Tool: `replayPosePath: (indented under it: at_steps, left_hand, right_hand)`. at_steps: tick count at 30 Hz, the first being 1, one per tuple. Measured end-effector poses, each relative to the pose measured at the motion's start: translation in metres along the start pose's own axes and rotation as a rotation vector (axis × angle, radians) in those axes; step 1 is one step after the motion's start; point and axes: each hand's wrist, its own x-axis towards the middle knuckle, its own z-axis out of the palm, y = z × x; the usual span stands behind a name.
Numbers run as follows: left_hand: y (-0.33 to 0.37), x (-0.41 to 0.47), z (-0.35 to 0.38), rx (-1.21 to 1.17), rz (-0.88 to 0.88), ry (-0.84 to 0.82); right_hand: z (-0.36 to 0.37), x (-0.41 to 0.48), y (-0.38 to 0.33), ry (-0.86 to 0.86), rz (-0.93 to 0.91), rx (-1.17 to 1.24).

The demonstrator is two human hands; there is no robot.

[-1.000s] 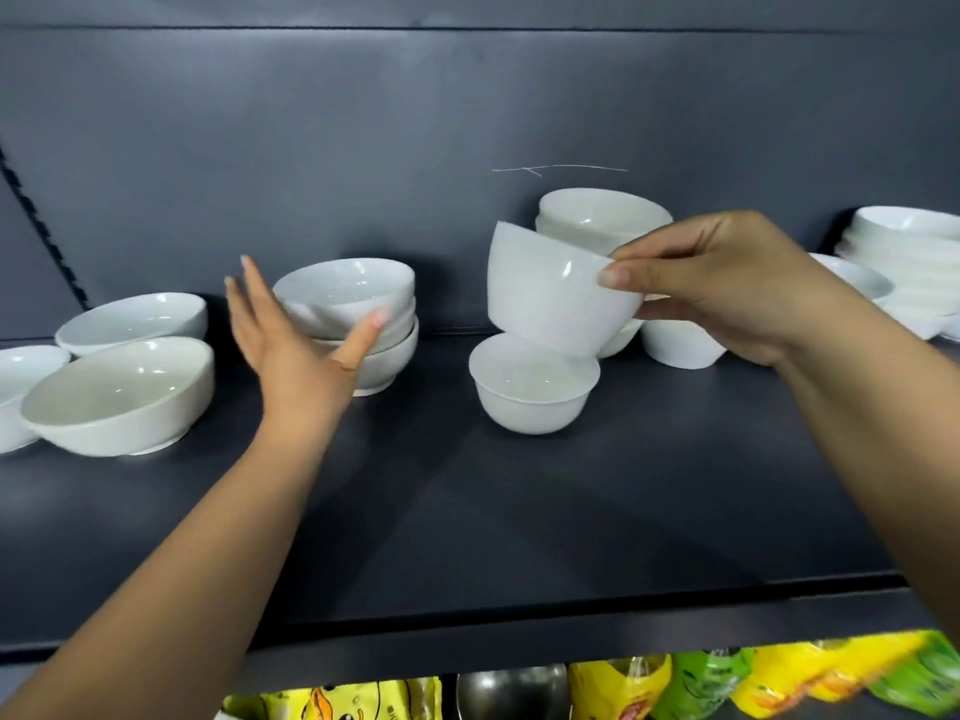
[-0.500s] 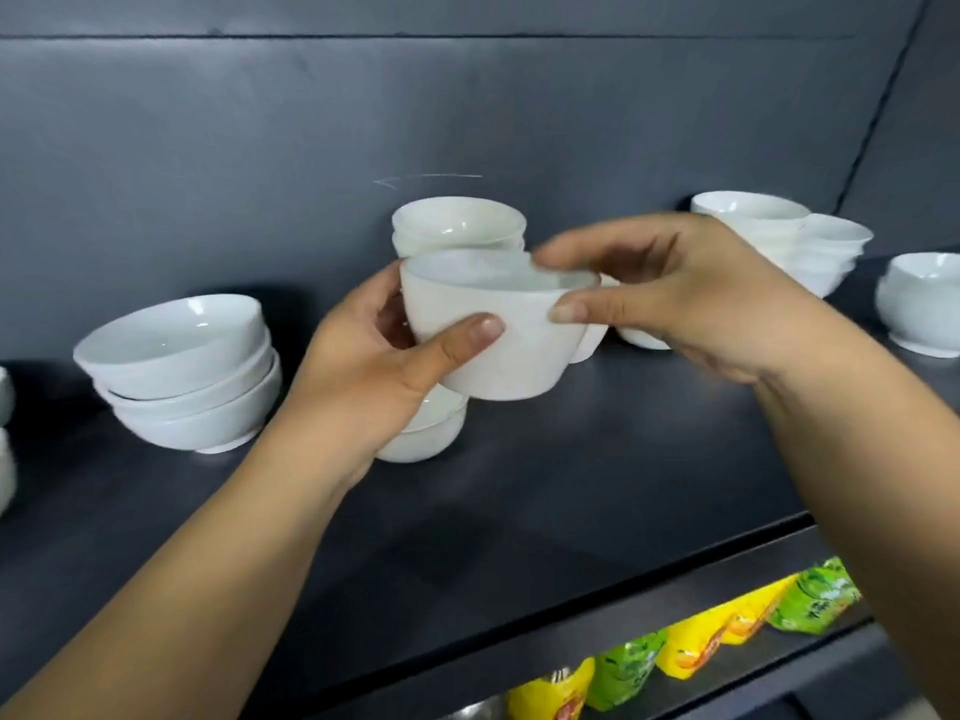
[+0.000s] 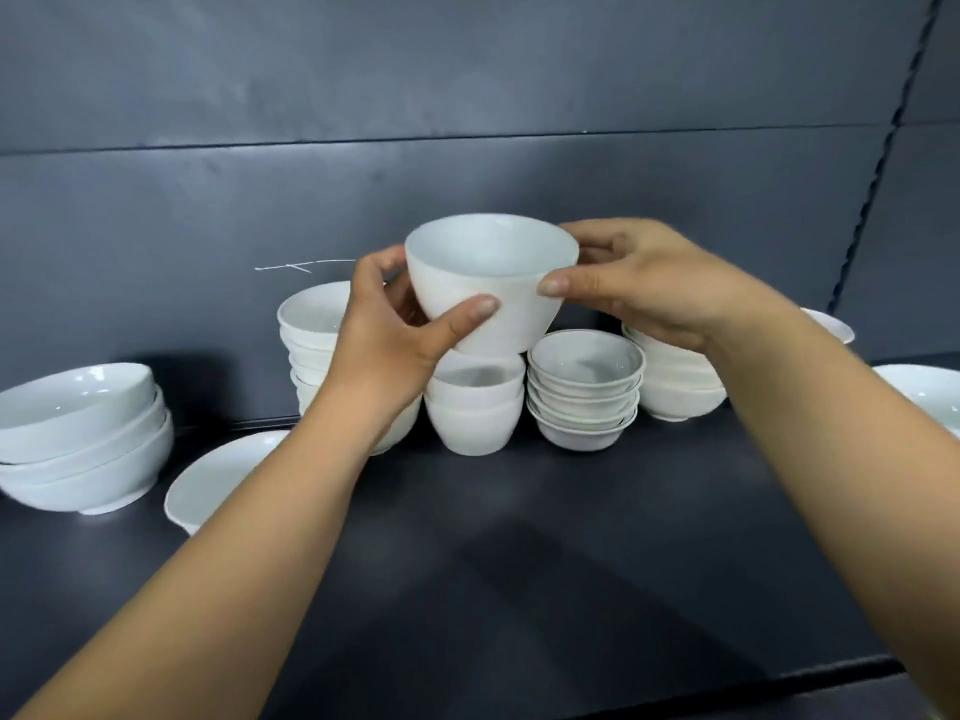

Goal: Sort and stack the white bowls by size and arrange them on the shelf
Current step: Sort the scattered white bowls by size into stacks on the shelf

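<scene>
White bowl [image 3: 488,298], previously in the right grip [image 3: 654,283] alone, is now clasped by the left grip [image 3: 384,335] too, directly over the matching stack [image 3: 475,407] at the shelf [image 3: 519,537] rear edge; nesting is likely next.

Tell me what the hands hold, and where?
A white bowl, held by both: the left hand grips its lower side, the right hand grips just under its rim.

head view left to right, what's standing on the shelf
wide white bowl stack, lone shallow white bowl, tall white bowl stack, deep white bowl stack, small white bowl stack, half-hidden white bowl stack
</scene>
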Motion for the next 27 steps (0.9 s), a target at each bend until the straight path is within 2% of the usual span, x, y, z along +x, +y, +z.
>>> replayPosePath:
  at_steps: [5,10,15,21,27]
  left_hand:
    - [-0.034,0.011,0.008,0.357,0.017,0.053]
    - [-0.062,0.015,0.018,0.608,0.006,0.117]
    - [-0.073,0.018,0.027,0.688,-0.018,0.232]
    - [-0.085,0.014,0.035,0.767,-0.124,0.255]
    - [-0.094,0.011,0.041,0.81,-0.159,0.298]
  right_hand:
    - [-0.027,0.041,0.033,-0.188,0.154,-0.211]
    - [-0.04,0.072,0.058,-0.331,0.184,-0.347]
    - [-0.041,0.093,0.077,-0.401,0.151,-0.331]
    - [-0.044,0.101,0.098,-0.461,0.177,-0.373]
    - [-0.045,0.105,0.104,-0.485,0.198,-0.387]
